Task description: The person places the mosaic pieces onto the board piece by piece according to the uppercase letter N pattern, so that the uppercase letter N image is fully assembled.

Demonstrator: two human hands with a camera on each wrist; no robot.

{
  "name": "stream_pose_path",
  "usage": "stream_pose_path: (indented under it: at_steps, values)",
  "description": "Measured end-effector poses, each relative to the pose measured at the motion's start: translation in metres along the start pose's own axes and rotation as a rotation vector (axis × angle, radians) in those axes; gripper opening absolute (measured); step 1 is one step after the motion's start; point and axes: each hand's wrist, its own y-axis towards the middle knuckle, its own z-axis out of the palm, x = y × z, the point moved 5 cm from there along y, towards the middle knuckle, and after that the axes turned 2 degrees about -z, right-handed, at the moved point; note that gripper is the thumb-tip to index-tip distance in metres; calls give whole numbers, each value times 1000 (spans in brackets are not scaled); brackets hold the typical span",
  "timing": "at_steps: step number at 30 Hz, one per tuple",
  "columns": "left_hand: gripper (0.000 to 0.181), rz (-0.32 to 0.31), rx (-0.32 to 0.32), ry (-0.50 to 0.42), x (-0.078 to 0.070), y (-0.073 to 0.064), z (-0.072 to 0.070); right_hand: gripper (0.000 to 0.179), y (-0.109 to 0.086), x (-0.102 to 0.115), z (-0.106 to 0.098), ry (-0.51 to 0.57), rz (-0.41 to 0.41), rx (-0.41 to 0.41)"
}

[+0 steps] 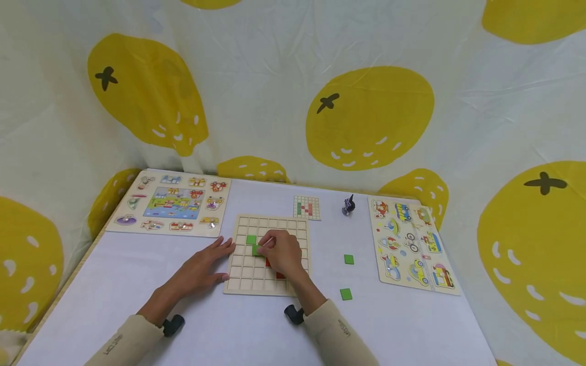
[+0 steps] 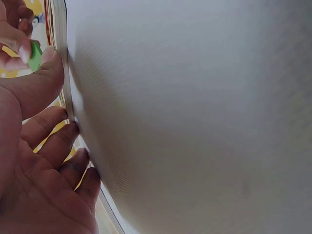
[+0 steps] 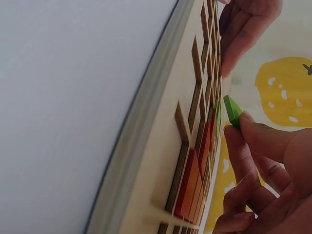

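A square wooden grid board (image 1: 245,283) lies on the table. My right hand (image 1: 285,254) is over it, thumb and fingertips pinching a green square tile (image 1: 255,250). In the right wrist view that held tile (image 3: 232,111) is tilted and raised above the grid. Another green tile (image 1: 251,239) sits in a cell up and left of it. Red tiles (image 1: 280,275) lie in cells below, partly hidden by my right hand. My left hand (image 1: 201,269) rests by the board's left side, its extended fingers (image 2: 58,141) touching the edge.
Two loose green tiles (image 1: 349,259) lie right of the board. Behind it are a small pattern card (image 1: 313,200) and a dark figurine (image 1: 348,205). Picture puzzle boards stand at left (image 1: 120,208) and right (image 1: 382,272). A fruit-print curtain (image 1: 256,101) hangs behind.
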Motion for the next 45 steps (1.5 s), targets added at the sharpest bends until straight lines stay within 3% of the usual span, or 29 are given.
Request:
stream_pose_path:
  at_steps: [16,27,36,45]
  values:
    - [86,-13,-2,-13,3,2,2,16,9,18,18,-112,49,-1]
    - [85,-9,-2,-27,1,2,1,10,8,22,14,-146,26,38]
    - [85,-18,9,-8,0,2,0,10,-1,3,-10,-36,2,40]
    - [86,-21,14,4,-2,2,0,15,-11,-27,-57,-10,29,-37]
